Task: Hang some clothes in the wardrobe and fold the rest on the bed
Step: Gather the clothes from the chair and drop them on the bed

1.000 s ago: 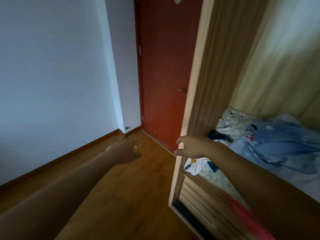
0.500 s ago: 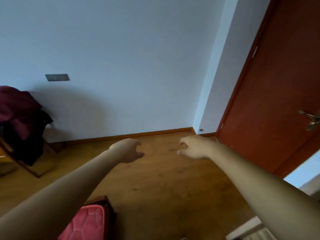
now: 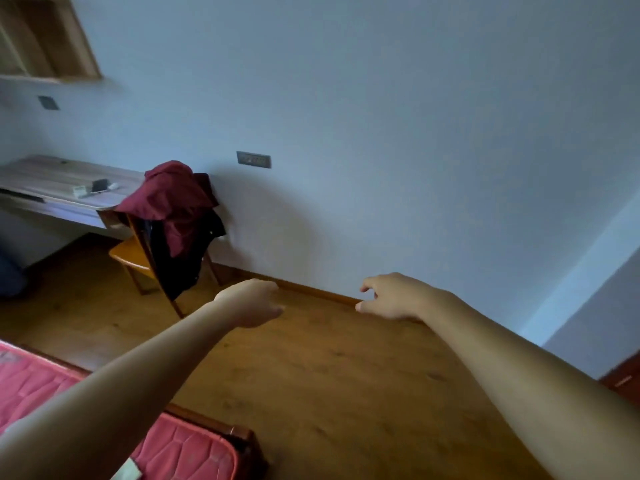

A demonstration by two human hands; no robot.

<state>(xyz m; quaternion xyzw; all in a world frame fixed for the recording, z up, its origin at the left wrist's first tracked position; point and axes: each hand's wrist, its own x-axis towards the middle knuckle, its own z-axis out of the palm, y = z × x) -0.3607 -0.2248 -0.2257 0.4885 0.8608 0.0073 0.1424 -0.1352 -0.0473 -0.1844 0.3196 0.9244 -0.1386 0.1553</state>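
Observation:
A maroon garment lies draped over the back of a wooden chair by the wall, with a dark garment hanging beneath it. My left hand reaches forward over the floor, fingers loosely curled and empty, to the right of the chair. My right hand is stretched out further right, fingers loosely bent and holding nothing. A corner of the bed with its red mattress shows at the lower left. The wardrobe is out of view.
A wooden desk with a phone and small items stands at the left wall, a shelf unit above it. A wall socket plate sits behind the chair. Wooden floor spreads between bed and wall.
The view has swung left, from the wardrobe and door to the wall, chair and desk. My right hand has let go of the wardrobe edge; both hands are empty and extended.

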